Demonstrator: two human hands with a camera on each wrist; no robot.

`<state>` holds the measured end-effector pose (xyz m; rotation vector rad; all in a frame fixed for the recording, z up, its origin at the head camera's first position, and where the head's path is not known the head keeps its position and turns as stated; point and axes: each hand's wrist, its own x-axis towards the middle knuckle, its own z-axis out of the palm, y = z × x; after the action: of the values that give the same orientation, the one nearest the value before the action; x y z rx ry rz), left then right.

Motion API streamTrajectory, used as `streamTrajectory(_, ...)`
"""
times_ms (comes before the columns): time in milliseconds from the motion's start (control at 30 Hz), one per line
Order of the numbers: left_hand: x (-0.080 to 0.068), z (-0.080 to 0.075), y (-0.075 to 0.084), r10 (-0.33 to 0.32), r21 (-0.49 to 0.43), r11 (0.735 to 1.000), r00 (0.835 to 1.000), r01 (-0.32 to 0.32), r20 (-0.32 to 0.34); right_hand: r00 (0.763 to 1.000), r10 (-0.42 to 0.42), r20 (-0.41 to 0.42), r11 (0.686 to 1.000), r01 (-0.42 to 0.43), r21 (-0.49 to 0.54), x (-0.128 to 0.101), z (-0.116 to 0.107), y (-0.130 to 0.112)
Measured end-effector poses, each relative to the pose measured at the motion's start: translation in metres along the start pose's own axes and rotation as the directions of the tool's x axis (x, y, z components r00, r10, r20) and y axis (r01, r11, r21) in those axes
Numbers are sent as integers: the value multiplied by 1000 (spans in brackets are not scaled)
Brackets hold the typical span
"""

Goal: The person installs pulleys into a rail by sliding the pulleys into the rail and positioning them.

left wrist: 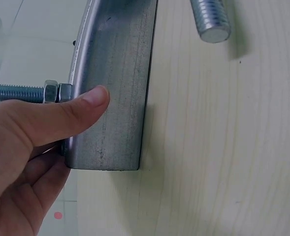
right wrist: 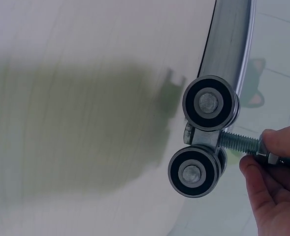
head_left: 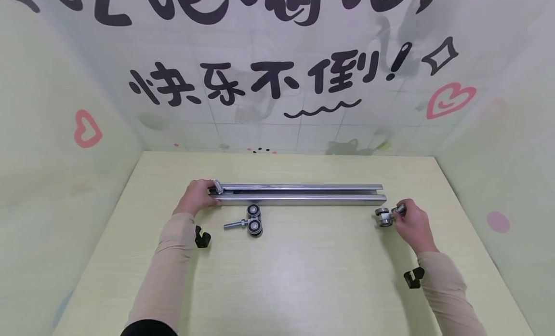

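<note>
A long steel channel rail, slotted along its top, lies across the table. My left hand grips its left end, the thumb flat on the near wall in the left wrist view. A threaded bolt with nuts sticks up from the slot beside that thumb; whatever it is fixed to is hidden inside the rail. Just off the rail's right end, my right hand pinches the nut end of a roller trolley's bolt. This roller trolley has black-ringed wheels, turned toward the rail's end.
Another roller trolley lies on the table in front of the rail's left part, its bolt pointing left. The pale wood table meets a printed back wall and side walls. Black wrist mounts hang under both sleeves.
</note>
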<state>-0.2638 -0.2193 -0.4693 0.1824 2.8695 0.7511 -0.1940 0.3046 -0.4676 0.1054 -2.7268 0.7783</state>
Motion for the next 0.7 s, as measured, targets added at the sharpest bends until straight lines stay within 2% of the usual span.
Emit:
streamTrajectory(200,-1,0,1,-15,-13,1000,1000,15,4,1000,9,16,1000,-9,-25,4,-5,8)
streamTrajectory(500,-4,-2,-4,17,-7,1000,1000,-17,-21,1000,5,24,999,-4,-46,14,-4,16)
streamTrajectory(700,0,3,-4,32,-25,999,999,-33,-17,999,33,14,998,-32,-57,19,-10,23)
